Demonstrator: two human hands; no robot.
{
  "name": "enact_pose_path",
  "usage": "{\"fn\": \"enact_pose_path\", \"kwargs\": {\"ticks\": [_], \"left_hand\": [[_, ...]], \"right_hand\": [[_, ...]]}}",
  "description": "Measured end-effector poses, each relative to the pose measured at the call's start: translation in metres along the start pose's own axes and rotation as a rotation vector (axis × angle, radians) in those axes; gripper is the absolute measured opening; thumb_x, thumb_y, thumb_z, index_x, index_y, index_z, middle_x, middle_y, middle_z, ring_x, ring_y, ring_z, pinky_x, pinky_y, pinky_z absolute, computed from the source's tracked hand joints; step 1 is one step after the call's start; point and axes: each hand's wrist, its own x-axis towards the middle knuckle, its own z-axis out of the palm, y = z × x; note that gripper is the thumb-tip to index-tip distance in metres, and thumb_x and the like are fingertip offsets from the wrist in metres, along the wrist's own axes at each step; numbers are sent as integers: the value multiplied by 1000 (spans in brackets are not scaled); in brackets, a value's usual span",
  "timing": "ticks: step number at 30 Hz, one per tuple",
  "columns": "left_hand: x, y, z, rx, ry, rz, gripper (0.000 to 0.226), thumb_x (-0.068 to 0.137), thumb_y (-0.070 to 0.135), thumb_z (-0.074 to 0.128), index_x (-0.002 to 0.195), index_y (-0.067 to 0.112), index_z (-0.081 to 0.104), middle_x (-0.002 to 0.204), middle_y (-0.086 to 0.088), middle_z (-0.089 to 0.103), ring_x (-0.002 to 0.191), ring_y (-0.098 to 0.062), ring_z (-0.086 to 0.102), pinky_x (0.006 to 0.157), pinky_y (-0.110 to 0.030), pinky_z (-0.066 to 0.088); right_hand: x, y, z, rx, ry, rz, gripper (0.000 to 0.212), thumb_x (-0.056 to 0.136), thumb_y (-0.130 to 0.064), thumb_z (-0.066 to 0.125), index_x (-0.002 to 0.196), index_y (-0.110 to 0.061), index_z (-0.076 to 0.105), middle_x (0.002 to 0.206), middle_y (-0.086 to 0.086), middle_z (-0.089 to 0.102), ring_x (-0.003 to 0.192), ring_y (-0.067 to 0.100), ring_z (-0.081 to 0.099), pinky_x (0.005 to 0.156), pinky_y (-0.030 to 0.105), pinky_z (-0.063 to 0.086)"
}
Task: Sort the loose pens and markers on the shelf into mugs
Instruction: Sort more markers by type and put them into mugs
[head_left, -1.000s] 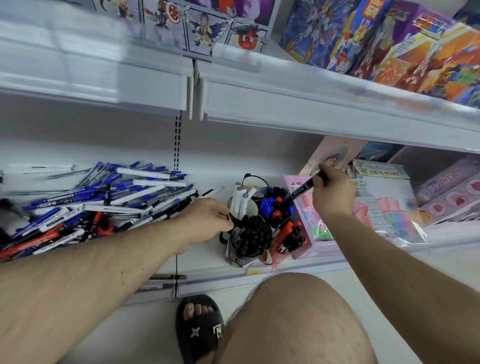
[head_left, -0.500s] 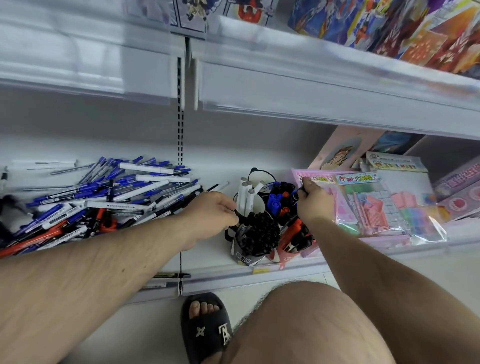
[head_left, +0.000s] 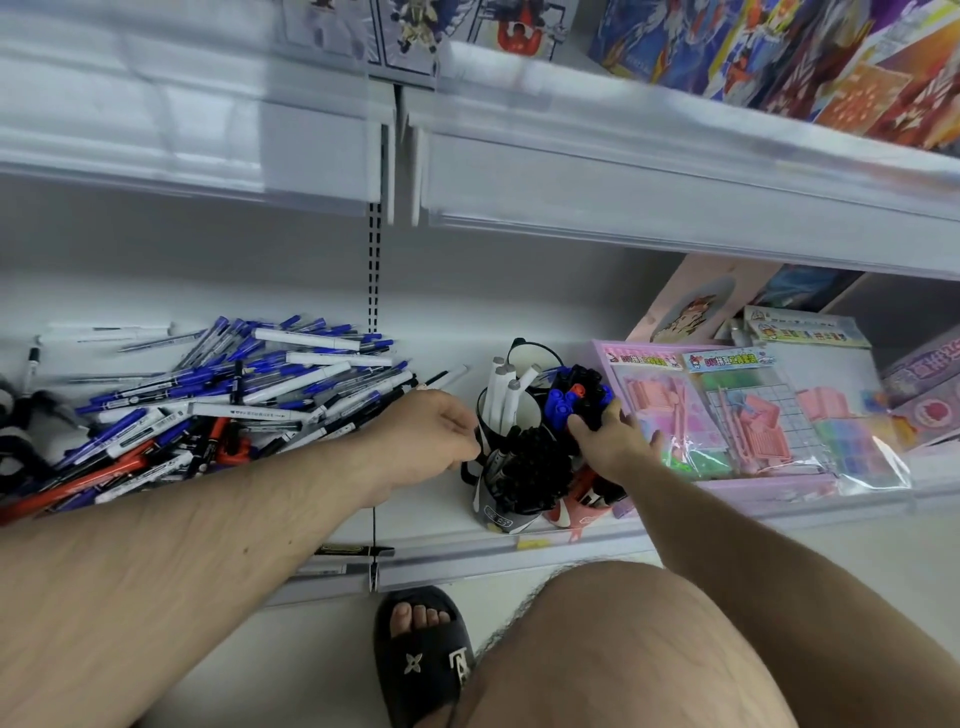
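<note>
A loose pile of blue, white, red and black pens and markers (head_left: 223, 395) lies on the left of the white shelf (head_left: 426, 519). To its right stand mugs close together: a grey mug (head_left: 501, 514) full of black markers, a white mug (head_left: 530, 410) with white markers, a mug of blue and black markers (head_left: 571, 400) behind, and a pink mug (head_left: 582, 512) in front. My left hand (head_left: 421, 441) is closed at the grey mug's black handle. My right hand (head_left: 608, 441) curls over black markers in the back mug.
Pink and clear toy packets (head_left: 727, 415) lie right of the mugs, touching my right hand. One black marker (head_left: 353, 550) rests on the shelf's front lip. An upper shelf (head_left: 623, 182) with colourful boxes overhangs. My knee and a sandalled foot (head_left: 421, 660) are below.
My right hand, which held a black marker up beside the mugs, has come down and pushed it in among the markers of the back mug. My left hand stayed at the grey mug.
</note>
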Motion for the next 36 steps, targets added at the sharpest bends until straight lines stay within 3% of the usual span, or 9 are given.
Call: {"fn": "enact_pose_path", "kwargs": {"ticks": [4, 10, 16, 19, 21, 24, 27, 31, 36], "left_hand": [[1, -5, -3, 23, -8, -10, 21, 87, 5, 64, 105, 16, 64, 94, -3, 66, 74, -12, 59, 55, -15, 42], [-4, -9, -24, 22, 34, -27, 24, 86, 8, 65, 105, 21, 61, 101, -3, 66, 78, -11, 61, 60, -20, 44], [-20, -24, -56, 61, 62, -51, 30, 83, 10, 68, 111, 19, 61, 100, -3, 69, 80, -14, 64, 63, -26, 46], [-31, -32, -80, 105, 82, -43, 29, 84, 9, 69, 110, 19, 62, 98, 0, 71, 79, -12, 65, 68, -25, 51], [-39, -41, -101, 164, 114, -47, 29, 86, 12, 69, 112, 20, 61, 101, 4, 70, 82, -8, 64, 69, -22, 49], [-51, -57, -133, 232, 175, -81, 31, 87, 15, 69, 116, 21, 61, 103, 6, 68, 89, -11, 66, 81, -29, 54], [-61, -68, -156, 237, 221, -106, 28, 87, 16, 69, 112, 24, 61, 105, 1, 69, 94, -19, 68, 88, -36, 53], [-65, -79, -175, 218, 273, -113, 33, 85, 16, 69, 116, 23, 61, 106, 3, 68, 96, -16, 66, 90, -34, 53], [-72, -98, -190, 219, 289, -139, 32, 87, 19, 69, 118, 19, 62, 104, 5, 67, 79, -8, 60, 64, -18, 46]], "right_hand": [[-11, -5, -9, -85, 31, -59, 85, 93, -73, 15, 158, -20, 4, 166, 4, 6, 152, 26, -8, 117, 60, -11], [-54, -65, -31, -212, 113, -384, 87, 93, -71, 21, 158, -17, 0, 166, 0, 0, 152, 22, -9, 118, 55, -9], [-110, -138, -38, -431, -62, -794, 81, 97, -67, 28, 158, -21, 0, 166, -1, -2, 152, 18, -4, 122, 48, -4], [-128, -155, -33, -487, -188, -820, 81, 95, -66, 37, 158, -21, 12, 164, 1, 16, 149, 23, 21, 118, 39, 22], [-134, -168, -22, -527, -272, -809, 76, 94, -63, 44, 154, -21, 25, 154, 4, 39, 134, 25, 43, 100, 32, 40], [-131, -194, 2, -647, -321, -830, 63, 96, -56, 48, 146, -19, 38, 131, 8, 56, 102, 22, 52, 78, 29, 41], [-116, -224, 35, -764, -208, -911, 57, 92, -53, 55, 136, -17, 45, 128, 8, 57, 107, 25, 53, 87, 34, 45], [-92, -269, 74, -822, -155, -958, 118, 72, -58, 76, 157, -21, 4, 161, 17, 14, 148, 35, 15, 120, 49, 16], [-60, -318, 105, -1014, -42, -937, 159, 50, -76, 79, 150, -12, -27, 157, 19, -30, 147, 37, -23, 117, 58, -10]]}}
